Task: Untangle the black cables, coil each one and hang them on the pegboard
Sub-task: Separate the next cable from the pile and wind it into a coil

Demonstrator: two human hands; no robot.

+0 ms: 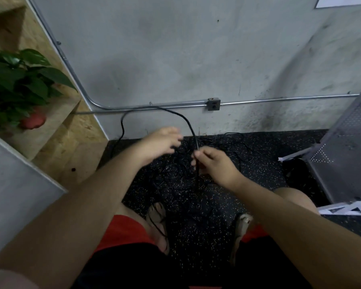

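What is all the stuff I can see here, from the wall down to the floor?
black cables: several, exact count unclear, black, tangled on the floor
raised cable: one, black, arching up in front of the wall
conduit: one, silver, along the wall
outlet box: one, grey, on the conduit
potted plant: one, green leaves, red pot, on the left shelf
wooden shelf: one, tan, left
perforated metal panel: one, grey, tilted, right
paper sheet: one, white, top right
floor: black, light speckles
sandals: two, tan, on the feet
left hand: blurred, fingers open, beside the raised cable
right hand: pinches the raised cable
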